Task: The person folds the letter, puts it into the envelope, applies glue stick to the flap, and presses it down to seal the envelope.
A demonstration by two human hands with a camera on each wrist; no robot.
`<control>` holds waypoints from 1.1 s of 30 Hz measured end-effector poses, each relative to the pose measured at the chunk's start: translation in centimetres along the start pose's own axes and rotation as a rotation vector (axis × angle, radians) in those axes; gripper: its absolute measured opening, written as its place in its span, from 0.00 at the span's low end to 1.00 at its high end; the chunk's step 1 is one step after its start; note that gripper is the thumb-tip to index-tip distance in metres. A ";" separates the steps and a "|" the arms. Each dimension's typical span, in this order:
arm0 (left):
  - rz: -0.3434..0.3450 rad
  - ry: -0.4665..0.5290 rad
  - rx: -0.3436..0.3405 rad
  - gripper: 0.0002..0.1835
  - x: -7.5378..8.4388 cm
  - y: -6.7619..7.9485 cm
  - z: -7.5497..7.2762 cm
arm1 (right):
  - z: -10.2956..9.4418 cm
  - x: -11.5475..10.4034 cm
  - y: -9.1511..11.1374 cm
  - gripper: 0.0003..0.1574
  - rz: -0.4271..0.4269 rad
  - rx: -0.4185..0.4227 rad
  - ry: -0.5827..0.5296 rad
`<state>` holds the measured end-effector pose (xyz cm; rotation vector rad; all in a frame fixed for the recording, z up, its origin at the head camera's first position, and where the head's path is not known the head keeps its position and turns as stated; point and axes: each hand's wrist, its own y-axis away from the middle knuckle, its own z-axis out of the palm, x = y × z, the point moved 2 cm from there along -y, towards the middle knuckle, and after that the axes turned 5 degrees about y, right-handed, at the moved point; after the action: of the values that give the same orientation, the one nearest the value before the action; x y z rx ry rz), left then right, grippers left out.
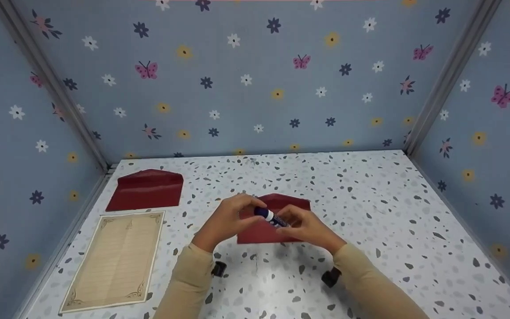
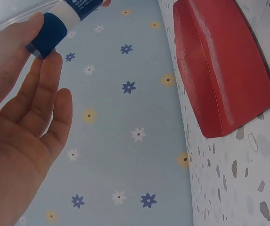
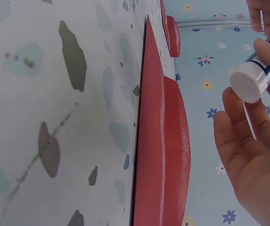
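Together, left hand (image 1: 228,218) and right hand (image 1: 311,225) pinch a tube (image 1: 270,215) — print (image 2: 81,5) too small to read — above a red envelope (image 1: 256,233).

I can't read any word, brand or number from here; the glue stick (image 2: 68,18) carries small pale print (image 2: 81,4), too tiny to make out.

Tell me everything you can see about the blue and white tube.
The tube looks like plastic: a dark blue, seemingly capped end, a white band, a blue printed label and a flat white base. It is held slanted above a red envelope. The left hand pinches the blue end; the right hand grips the body near the base. Its print is unreadable.
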<state>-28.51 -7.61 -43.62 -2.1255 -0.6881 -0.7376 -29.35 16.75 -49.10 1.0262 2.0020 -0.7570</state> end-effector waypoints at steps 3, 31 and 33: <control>-0.006 -0.005 -0.011 0.14 0.0 0.0 0.2 | 0.0 0.1 0.0 0.19 -0.010 0.004 0.015; 0.015 -0.009 -0.073 0.16 -0.3 -0.3 1.7 | 0.8 -0.1 -0.3 0.19 -0.061 -0.046 0.119; 0.018 -0.010 -0.078 0.18 -0.4 -0.2 1.7 | 0.7 0.1 -0.2 0.19 -0.063 -0.040 0.136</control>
<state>-28.43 -6.26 -44.73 -2.2049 -0.6542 -0.7560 -29.33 16.19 -49.51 1.0195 2.1653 -0.6936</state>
